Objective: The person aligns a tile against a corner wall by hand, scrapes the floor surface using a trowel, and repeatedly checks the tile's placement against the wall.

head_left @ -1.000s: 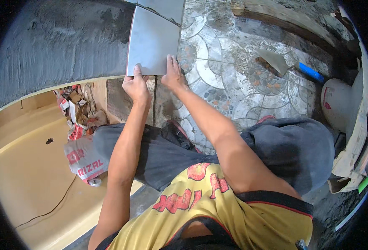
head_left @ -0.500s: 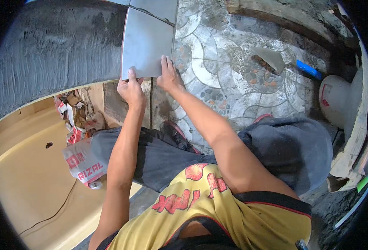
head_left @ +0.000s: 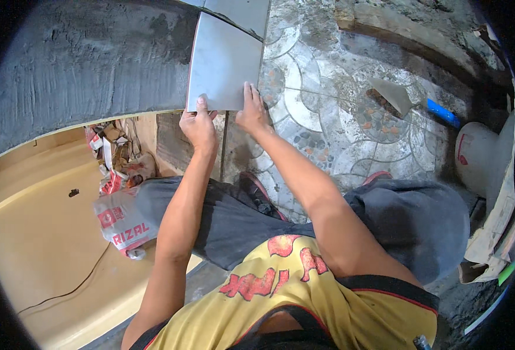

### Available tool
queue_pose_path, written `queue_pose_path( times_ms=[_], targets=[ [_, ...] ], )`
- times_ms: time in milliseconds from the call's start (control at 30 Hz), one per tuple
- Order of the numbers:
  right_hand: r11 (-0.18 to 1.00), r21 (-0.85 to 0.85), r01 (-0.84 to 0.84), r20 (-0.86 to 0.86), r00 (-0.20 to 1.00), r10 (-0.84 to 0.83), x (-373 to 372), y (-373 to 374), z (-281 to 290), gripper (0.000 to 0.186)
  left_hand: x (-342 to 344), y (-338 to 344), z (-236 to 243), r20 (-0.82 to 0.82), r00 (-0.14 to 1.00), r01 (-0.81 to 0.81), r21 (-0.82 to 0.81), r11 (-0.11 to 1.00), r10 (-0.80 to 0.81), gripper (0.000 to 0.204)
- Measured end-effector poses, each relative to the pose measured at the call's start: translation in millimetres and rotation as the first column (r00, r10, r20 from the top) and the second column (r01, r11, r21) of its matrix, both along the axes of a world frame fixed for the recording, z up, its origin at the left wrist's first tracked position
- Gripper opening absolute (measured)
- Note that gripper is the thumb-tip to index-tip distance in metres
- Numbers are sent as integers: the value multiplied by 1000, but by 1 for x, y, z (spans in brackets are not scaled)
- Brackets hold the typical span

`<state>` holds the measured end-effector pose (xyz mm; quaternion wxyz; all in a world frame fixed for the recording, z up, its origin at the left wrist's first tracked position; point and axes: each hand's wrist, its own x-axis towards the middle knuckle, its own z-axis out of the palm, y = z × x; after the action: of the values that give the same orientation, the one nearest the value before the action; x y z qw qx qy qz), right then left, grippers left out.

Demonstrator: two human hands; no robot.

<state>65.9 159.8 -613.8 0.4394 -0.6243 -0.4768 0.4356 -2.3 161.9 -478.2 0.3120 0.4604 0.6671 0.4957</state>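
Observation:
A light grey rectangular tile [head_left: 225, 64] lies at the right end of a surface spread with grey mortar [head_left: 94, 64]. My left hand [head_left: 200, 127] grips its near left corner, thumb on the top face and fingers bent at the near edge. My right hand [head_left: 252, 112] is at the near right corner, with its fingers stretched along the right side; its thumb is partly hidden. Beyond a dark joint, another grey tile [head_left: 243, 14] adjoins the far edge. Streaks and ridges mark the mortar left of the tile.
A trowel with a blue handle [head_left: 443, 113] lies on the patterned floor [head_left: 321, 105], near a whitish bucket [head_left: 473, 153]. A wooden beam [head_left: 409, 35] lies at the far right. Below the mortared slab at left are a printed sack [head_left: 123, 219], rubbish and a thin cable [head_left: 85, 280].
The whole view has shifted, so the scene appears farther right and slightly lower. Both hands keep the same hold on the tile, which shows no clear movement against its neighbour.

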Motion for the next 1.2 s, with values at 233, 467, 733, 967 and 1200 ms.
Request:
queue_pose_path(
  times_ms=[233,467,733,967,1200],
  targets=[
    [999,33,16,16,1000,-17,-4,3,-3,89,-3,2,0,40,998,45,27,999,-47,22],
    [994,79,73,48,996,-77,0,9,-16,79,8,2,9,-33,999,20,-21,1000,-21,22],
    [902,100,420,-308,875,-373,61,97,37,21,-5,-4,8,-24,998,57,-6,998,-57,23],
    [865,57,498,-259,844,-469,103,131,53,13,-27,-31,19,-147,979,115,-181,977,-142,28],
    [874,272,402,-93,915,-392,143,159,132,23,-70,-25,47,-289,817,367,-409,835,-500,20]
  ],
)
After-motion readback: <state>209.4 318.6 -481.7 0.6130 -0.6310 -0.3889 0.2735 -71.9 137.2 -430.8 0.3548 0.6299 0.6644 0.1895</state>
